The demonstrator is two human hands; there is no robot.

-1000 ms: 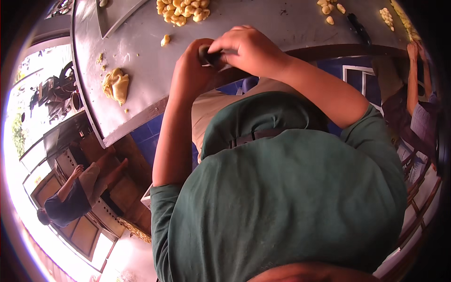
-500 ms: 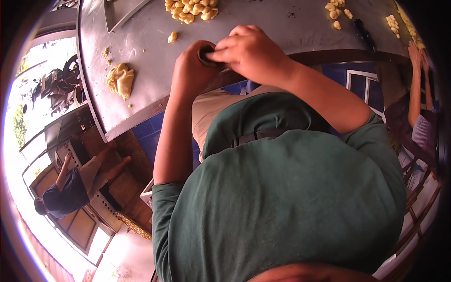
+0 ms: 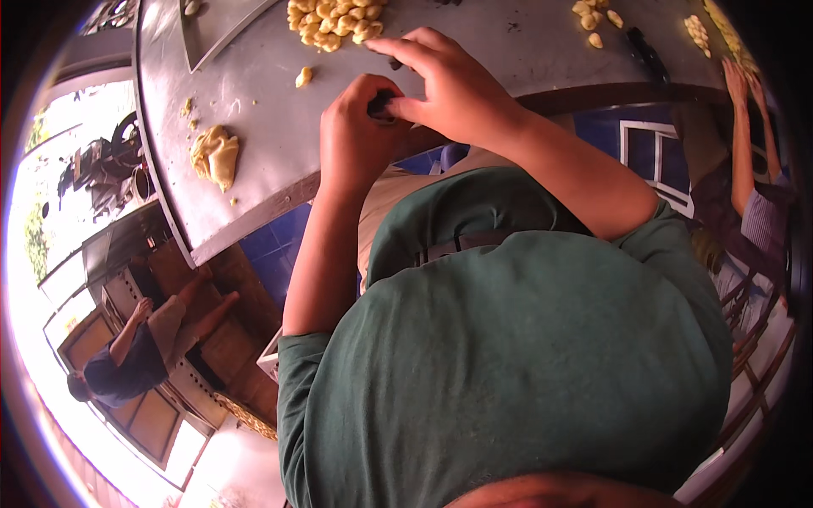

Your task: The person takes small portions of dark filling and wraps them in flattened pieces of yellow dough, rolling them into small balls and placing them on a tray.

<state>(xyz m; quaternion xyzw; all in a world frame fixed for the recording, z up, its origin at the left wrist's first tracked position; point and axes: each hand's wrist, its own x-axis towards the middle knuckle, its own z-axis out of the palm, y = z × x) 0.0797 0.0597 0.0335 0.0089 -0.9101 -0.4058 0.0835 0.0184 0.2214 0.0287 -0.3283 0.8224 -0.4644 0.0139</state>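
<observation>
My left hand [image 3: 360, 118] is curled closed in front of me near the table's edge. Its fingers wrap round a dark lump [image 3: 383, 103], of which only the top shows; its kind I cannot make out. Over it, my right hand [image 3: 453, 85] has its fingers stretched out and spread, with the thumb tip at the dark lump. A small dark bit [image 3: 395, 63] shows just under the right fingers; whether they touch it is unclear. A pile of small yellowish dough balls [image 3: 330, 24] lies beyond both hands, and a single dough piece [image 3: 303, 77] sits left of them.
A larger dough lump [image 3: 215, 157] with crumbs lies on the metal table [image 3: 262, 127] at left. An angled metal frame [image 3: 229, 38] is behind it. Farther right lie more dough balls, a dark-handled tool [image 3: 648, 57] and another person's hands [image 3: 745, 82]. A person [image 3: 127, 364] sits at far left.
My right fingers have lifted out of the opening of my left fist and spread away from it, toward the dough pile. The left hand has shifted slightly right and remains closed.
</observation>
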